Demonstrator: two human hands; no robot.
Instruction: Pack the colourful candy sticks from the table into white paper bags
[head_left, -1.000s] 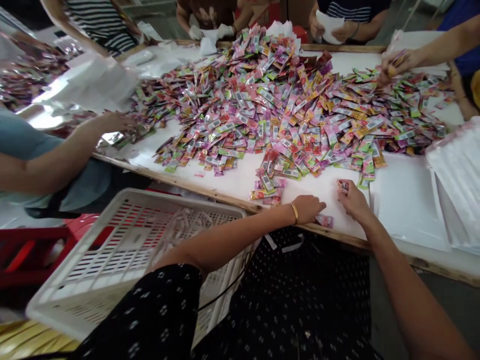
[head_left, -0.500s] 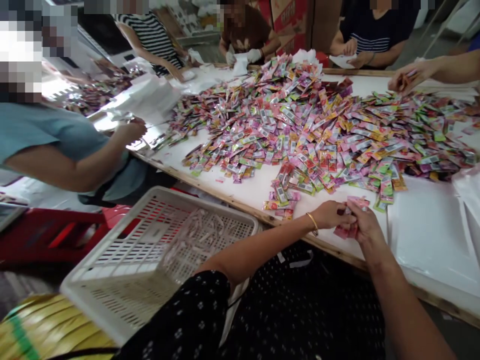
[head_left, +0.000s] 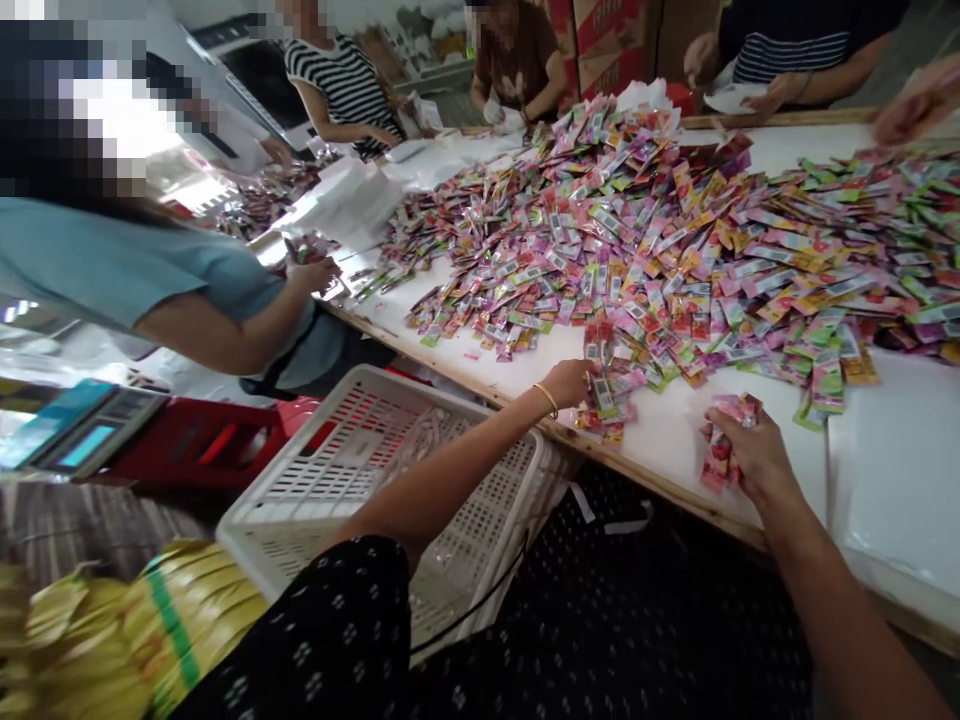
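**Hands at the near edge of a sachet heap**

While a scale (head_left: 79, 430) sits at nine o'clock on a red surface, yellow bundles (head_left: 150, 630) lie at seven o'clock, low in the view. Just right of these stands a white slotted basket (head_left: 360, 470), tilted, with pale strips inside. Above it, at ten o'clock, a person in a blue shirt (head_left: 135, 270) rests a hand (head_left: 315, 272) at the table's far-left edge, fingers closed around a few sachets.

Across the basket reaches the left hand (head_left: 568, 382), a gold bangle (head_left: 546, 399) at its wrist. Its fingers curl down onto a small cluster of sachets (head_left: 606, 392) lying on the white table (head_left: 675, 440) at the near edge of the heap; whether they pinch one I cannot tell. Beyond, from twelve to two o'clock, spreads the big heap of sachets (head_left: 645, 230), pink, green, orange and purple.

At four o'clock of the cluster, the right hand (head_left: 746, 455) hovers above the table's wooden edge, fingers closed on a bunch of pink sachets (head_left: 724, 440) that fan out from its grip. At three o'clock lies a bare white sheet (head_left: 892, 480). Other people's hands work along the far side at one o'clock.
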